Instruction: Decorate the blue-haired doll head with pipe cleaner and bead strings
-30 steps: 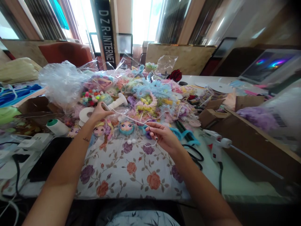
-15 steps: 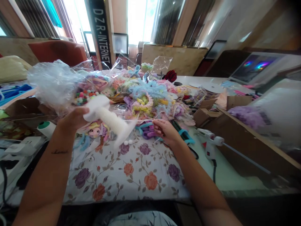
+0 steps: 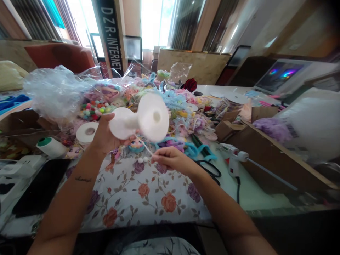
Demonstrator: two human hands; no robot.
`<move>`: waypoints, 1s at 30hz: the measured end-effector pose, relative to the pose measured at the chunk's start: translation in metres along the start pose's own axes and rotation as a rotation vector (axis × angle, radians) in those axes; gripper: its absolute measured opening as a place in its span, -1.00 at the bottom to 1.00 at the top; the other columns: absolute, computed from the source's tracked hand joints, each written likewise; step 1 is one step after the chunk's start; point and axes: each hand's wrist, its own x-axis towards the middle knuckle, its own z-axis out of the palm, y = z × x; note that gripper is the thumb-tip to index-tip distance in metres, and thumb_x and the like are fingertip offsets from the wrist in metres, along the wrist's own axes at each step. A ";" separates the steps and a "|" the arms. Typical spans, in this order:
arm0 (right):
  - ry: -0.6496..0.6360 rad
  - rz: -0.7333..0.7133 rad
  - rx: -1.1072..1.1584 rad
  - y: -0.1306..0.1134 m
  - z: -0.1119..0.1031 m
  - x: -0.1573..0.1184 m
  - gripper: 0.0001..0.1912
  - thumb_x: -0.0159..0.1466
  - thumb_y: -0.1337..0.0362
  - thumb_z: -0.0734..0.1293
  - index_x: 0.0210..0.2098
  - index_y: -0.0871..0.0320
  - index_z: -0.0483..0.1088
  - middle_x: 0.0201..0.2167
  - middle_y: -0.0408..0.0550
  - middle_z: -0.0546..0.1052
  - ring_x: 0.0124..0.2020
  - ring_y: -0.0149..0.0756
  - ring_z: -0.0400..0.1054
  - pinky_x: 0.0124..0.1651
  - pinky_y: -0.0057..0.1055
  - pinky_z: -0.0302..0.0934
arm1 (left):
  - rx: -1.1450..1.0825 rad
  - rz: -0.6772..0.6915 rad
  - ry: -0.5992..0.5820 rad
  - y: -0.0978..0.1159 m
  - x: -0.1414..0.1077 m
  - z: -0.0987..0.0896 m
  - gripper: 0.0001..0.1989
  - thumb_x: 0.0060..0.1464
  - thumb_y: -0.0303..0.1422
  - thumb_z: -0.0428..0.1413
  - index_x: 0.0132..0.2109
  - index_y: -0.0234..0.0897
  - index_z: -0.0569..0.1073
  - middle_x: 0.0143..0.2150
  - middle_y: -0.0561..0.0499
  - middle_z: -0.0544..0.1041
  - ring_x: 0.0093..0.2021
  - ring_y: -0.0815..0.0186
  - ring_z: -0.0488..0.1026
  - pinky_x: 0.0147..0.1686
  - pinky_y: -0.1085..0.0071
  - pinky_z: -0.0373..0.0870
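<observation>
My left hand point(image 3: 106, 136) is closed on a white spool point(image 3: 153, 117), gripping it by the near flange; the far flange tilts toward me and is slightly blurred. From the spool a thin string of white pearl beads point(image 3: 146, 146) runs down to my right hand point(image 3: 168, 158), whose fingers pinch its end. Two white pompoms point(image 3: 142, 160) lie on the flowered cloth point(image 3: 148, 205) below the string. Behind the string, a small doll face with a blue edge point(image 3: 136, 144) shows under the spool.
A heap of pastel lace and trims point(image 3: 172, 101) fills the table's middle. On the right are black-handled scissors point(image 3: 211, 167), a glue gun point(image 3: 233, 159) and a cardboard box point(image 3: 276, 163). Leftward are a phone-like black slab point(image 3: 39, 186), a thread cone point(image 3: 50, 147) and another white roll point(image 3: 87, 132).
The spool has swung to the right and turned its far flange toward me. My right hand has come left and lower, so the bead string between my hands is shorter.
</observation>
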 end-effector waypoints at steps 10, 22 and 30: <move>0.473 -0.305 -0.275 -0.028 -0.005 -0.016 -0.70 0.27 0.05 0.32 -0.38 0.17 0.46 -0.65 -0.23 0.28 -0.63 -0.49 0.08 -0.58 -0.50 -0.07 | 0.772 0.172 0.153 -0.002 -0.020 0.020 -0.13 -0.36 -0.18 0.40 0.18 -0.05 0.34 0.22 -0.11 0.27 0.13 -0.12 0.34 -0.08 0.13 0.49; 0.175 -0.019 0.227 0.009 -0.018 0.006 -0.63 0.09 -0.02 0.45 -0.50 0.18 0.41 -0.69 -0.27 0.28 -0.70 -0.54 0.04 -0.63 -0.53 -0.12 | 0.133 -0.208 -0.285 -0.011 -0.026 0.021 -0.33 -0.19 -0.01 0.22 0.08 -0.24 0.48 -0.39 -0.10 0.49 -0.44 0.14 0.44 -0.48 0.27 0.42; 0.562 -0.380 -0.735 -0.001 -0.015 -0.004 -0.78 0.26 0.17 0.33 -0.38 0.13 0.58 -0.49 -0.02 0.49 -0.46 -0.31 0.30 -0.34 -0.38 0.12 | 0.831 0.170 0.141 -0.022 -0.022 0.044 -0.16 -0.31 -0.15 0.38 0.19 -0.02 0.33 0.22 -0.11 0.28 0.20 -0.12 0.26 0.13 0.00 0.29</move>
